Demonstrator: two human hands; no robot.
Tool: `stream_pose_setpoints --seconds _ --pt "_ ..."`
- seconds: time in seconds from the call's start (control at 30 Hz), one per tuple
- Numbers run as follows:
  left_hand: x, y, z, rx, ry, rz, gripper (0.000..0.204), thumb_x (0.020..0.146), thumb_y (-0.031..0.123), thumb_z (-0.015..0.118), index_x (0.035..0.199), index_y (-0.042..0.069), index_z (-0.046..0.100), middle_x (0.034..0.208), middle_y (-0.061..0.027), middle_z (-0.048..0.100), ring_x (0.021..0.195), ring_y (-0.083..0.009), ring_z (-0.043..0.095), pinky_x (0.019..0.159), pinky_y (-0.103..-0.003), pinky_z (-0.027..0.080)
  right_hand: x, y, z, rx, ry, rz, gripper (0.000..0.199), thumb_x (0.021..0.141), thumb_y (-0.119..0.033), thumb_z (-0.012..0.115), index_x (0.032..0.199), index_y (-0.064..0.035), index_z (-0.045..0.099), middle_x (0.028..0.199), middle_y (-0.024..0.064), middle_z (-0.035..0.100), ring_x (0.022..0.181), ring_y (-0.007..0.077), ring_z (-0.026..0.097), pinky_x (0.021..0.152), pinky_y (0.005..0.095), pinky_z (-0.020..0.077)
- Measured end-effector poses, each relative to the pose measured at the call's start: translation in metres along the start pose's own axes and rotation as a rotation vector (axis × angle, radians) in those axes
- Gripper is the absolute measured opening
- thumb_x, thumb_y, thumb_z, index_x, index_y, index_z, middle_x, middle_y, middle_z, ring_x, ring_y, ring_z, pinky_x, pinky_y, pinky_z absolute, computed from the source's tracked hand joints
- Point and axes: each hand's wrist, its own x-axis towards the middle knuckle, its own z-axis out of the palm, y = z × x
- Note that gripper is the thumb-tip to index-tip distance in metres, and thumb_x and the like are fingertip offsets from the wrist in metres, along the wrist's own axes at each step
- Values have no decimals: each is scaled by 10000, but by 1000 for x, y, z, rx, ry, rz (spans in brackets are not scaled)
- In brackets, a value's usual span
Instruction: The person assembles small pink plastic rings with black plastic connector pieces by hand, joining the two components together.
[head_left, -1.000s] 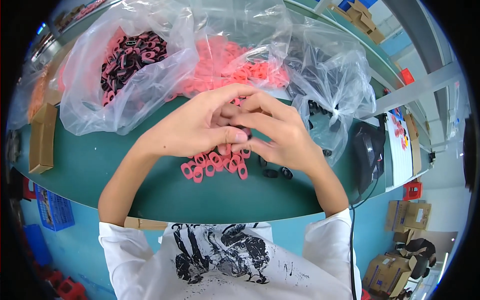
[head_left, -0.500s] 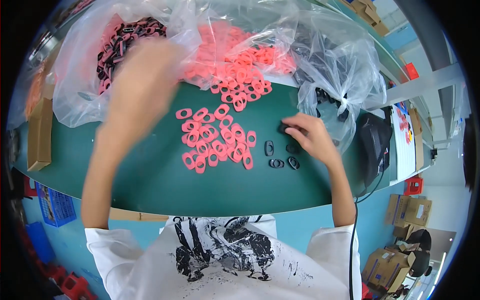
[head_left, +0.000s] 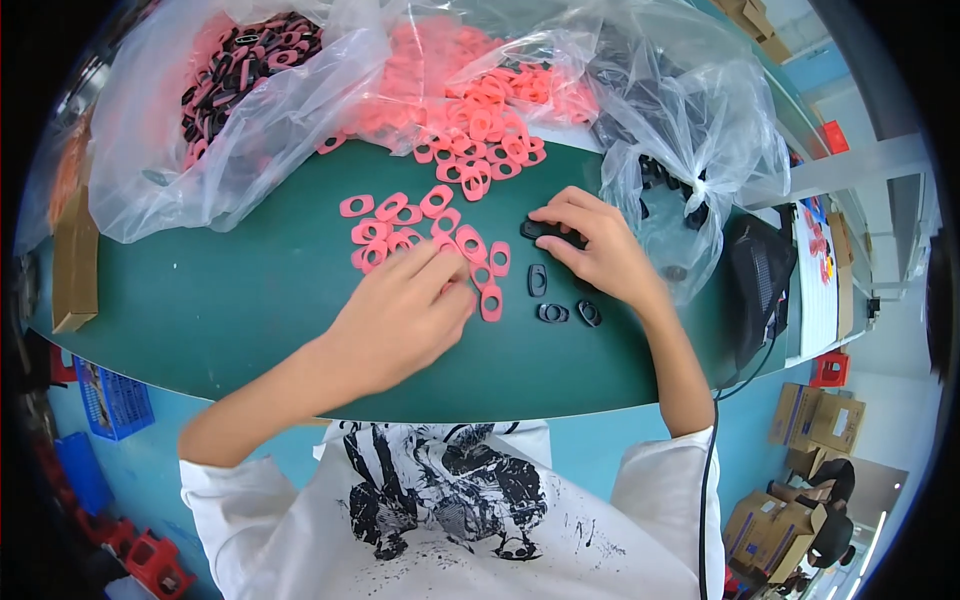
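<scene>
My left hand [head_left: 408, 312] is over the near side of a loose spread of pink oval rings [head_left: 470, 243]. Its fingers are curled down among them, and the fingertips are hidden, so I cannot make out what they hold. To the right, my right hand [head_left: 598, 240] pinches a black oval piece [head_left: 533, 230] between thumb and fingers, just above the green table [head_left: 300, 275]. More black shows under its fingers. Close below that hand lie loose black oval rings: one upright [head_left: 538, 280], one sideways [head_left: 552, 313] and one slanted [head_left: 589, 313].
A clear bag [head_left: 130, 180] of joined pink-and-black pieces stands at the far left. Beyond the spread, a larger pink heap [head_left: 480, 105] spills from another bag. A knotted bag [head_left: 697, 185] of black parts is at the right, beside a black mesh-sided object [head_left: 752, 285] with a cable.
My left hand has come from the pink-and-black bag down to the pink rings. My right hand has shifted slightly left and up, and a black ring that lay below it no longer shows.
</scene>
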Motion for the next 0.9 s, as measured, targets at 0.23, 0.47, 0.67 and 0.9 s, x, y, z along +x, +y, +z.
stream_pose_setpoints --seconds 0.23,0.47,0.67,0.9 --pt "-42 31 -8 -87 -26 -383 204 717 22 721 911 21 659 876 -56 531 733 -196 597 509 -335 481 1 -4 4 -219 65 -184 232 793 -10 703 1025 -13 696 917 89 628 801 245 634 666 341 512" --pt "-44 34 0 -13 106 -415 257 718 7 705 972 10 666 916 -66 504 763 -202 597 526 -323 488 7 -20 -3 -59 19 33 233 777 4 702 1008 -24 703 1052 84 613 850 241 639 704 337 519" --pt "-3 13 6 -118 59 -261 184 717 50 713 882 12 640 950 -93 505 893 -228 573 618 -382 507 12 -12 -3 -124 -146 -89 229 765 33 699 989 -10 679 1025 83 625 877 285 647 727 345 525" --pt "1 7 14 21 -13 -136 150 689 68 680 808 -9 630 957 -102 522 899 -223 569 560 -322 509 20 -28 12 -94 -47 -397 242 695 80 705 918 -7 669 1019 107 676 904 283 655 758 374 545"
